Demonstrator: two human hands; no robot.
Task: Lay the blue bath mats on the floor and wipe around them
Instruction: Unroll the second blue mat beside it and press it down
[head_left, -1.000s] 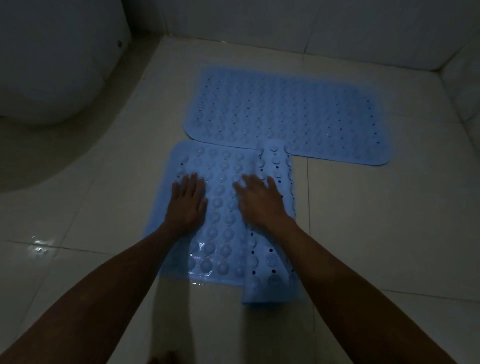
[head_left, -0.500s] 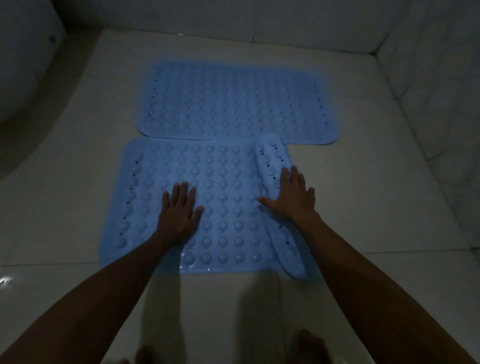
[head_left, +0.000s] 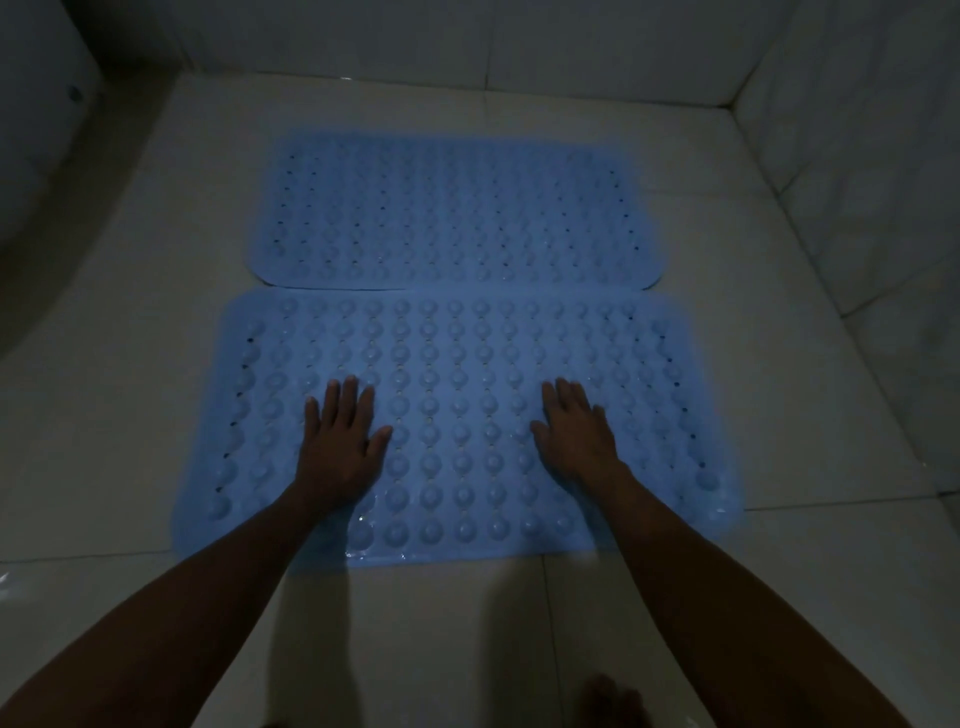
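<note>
Two blue bath mats lie flat on the pale tiled floor, long sides nearly touching. The far mat (head_left: 457, 213) sits toward the back wall. The near mat (head_left: 457, 364), covered in round bumps, is spread out fully in front of me. My left hand (head_left: 337, 441) rests palm down on its left half with fingers straight. My right hand (head_left: 576, 436) lies flat on its right half, fingers extended. Neither hand holds anything.
A white curved fixture (head_left: 36, 156) stands at the far left. Tiled walls (head_left: 852, 156) close the back and the right side. My bare toes (head_left: 613, 701) show at the bottom edge. Wet glints mark the floor tile (head_left: 10, 577) at the left.
The folded right part of the near mat has been unrolled to the right and now lies flat. My right hand moved right with it; the left hand stayed pressing the mat.
</note>
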